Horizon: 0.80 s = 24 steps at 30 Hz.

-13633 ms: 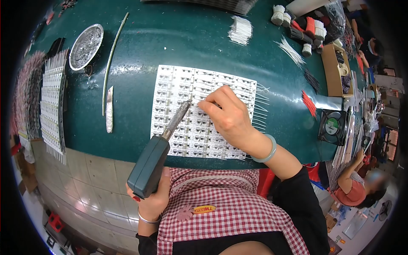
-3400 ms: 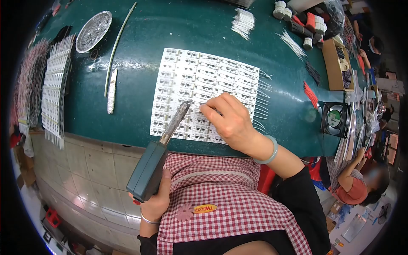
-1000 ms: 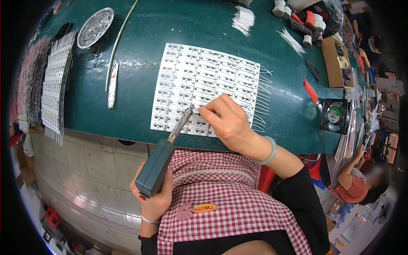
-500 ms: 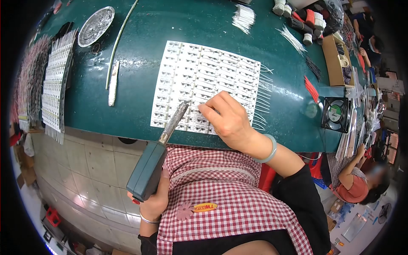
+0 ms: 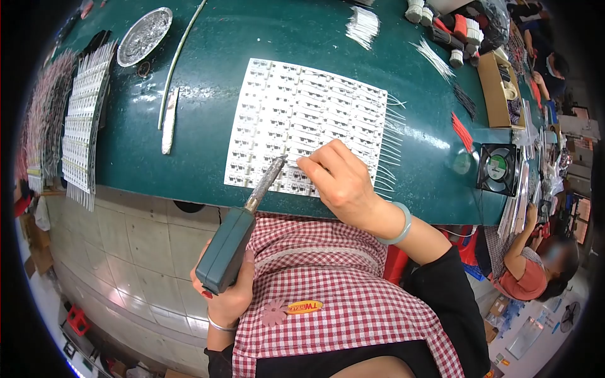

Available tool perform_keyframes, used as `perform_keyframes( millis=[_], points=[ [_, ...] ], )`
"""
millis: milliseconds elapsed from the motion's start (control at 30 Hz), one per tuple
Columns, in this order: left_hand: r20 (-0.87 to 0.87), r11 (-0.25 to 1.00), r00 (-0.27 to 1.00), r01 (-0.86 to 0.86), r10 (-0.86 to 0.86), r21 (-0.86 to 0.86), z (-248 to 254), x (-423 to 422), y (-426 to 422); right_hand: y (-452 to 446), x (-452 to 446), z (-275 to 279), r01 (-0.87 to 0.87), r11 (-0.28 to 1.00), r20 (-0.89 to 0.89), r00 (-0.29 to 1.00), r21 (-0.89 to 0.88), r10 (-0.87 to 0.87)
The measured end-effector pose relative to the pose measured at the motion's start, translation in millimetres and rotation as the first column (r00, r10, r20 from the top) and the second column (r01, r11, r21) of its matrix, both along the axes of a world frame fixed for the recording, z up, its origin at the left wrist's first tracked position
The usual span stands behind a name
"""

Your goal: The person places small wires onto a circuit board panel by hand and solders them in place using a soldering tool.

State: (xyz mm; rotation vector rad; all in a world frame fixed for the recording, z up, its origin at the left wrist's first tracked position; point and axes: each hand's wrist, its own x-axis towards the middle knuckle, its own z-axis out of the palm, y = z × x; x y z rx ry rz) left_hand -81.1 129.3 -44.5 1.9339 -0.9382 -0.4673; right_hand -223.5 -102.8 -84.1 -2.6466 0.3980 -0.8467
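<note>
My left hand point(image 5: 232, 291) is closed round the dark green handle of a soldering iron point(image 5: 268, 183). The iron's tip touches or nearly touches a white sheet of small circuit boards point(image 5: 265, 94), close to my right fingertips. My right hand point(image 5: 343, 183), with a pale green bangle at its wrist, rests over the lower middle of the sheet. Thumb and forefinger are pinched on what looks like a thin white wire point(image 5: 293, 162), mostly hidden. Across the sheet's right columns lie white wires, whose ends point(image 5: 392, 148) stick out past the right edge.
Left on the green table point(image 5: 201, 138) are a metal dish point(image 5: 145, 38), a solder-marked strip point(image 5: 169, 123) and stacked wired boards point(image 5: 85, 126). Right are white wire bundles point(image 5: 363, 28), red wires point(image 5: 462, 131), a cardboard box point(image 5: 498, 88) and a small fan point(image 5: 498, 169). Other people sit at right.
The soldering iron and my left hand have moved a little up and to the right, bringing the tip closer to my right fingertips. My right hand has shifted slightly to the right.
</note>
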Motion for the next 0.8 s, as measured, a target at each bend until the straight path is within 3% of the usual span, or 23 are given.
perform_keyframes(
  millis=[467, 633, 800],
  points=[
    [0.015, 0.998, 0.998, 0.06, -0.06, 0.029, 8, 1, -7, 2, 1, 0, 0.01, 1.0, -0.025, 1.0, -0.002, -0.01],
    [-0.035, 0.996, 0.997, -0.063, 0.065, 0.061, -3, -6, 13, 1, -1, -1, 0.008, 1.0, -0.056, 0.998, -0.026, -0.009],
    [-0.197, 0.99, 0.976, -0.069, 0.092, 0.12, 3, -6, 21, 1, 0, -1, 0.005, 0.998, -0.047, 0.999, -0.065, -0.008]
  ],
)
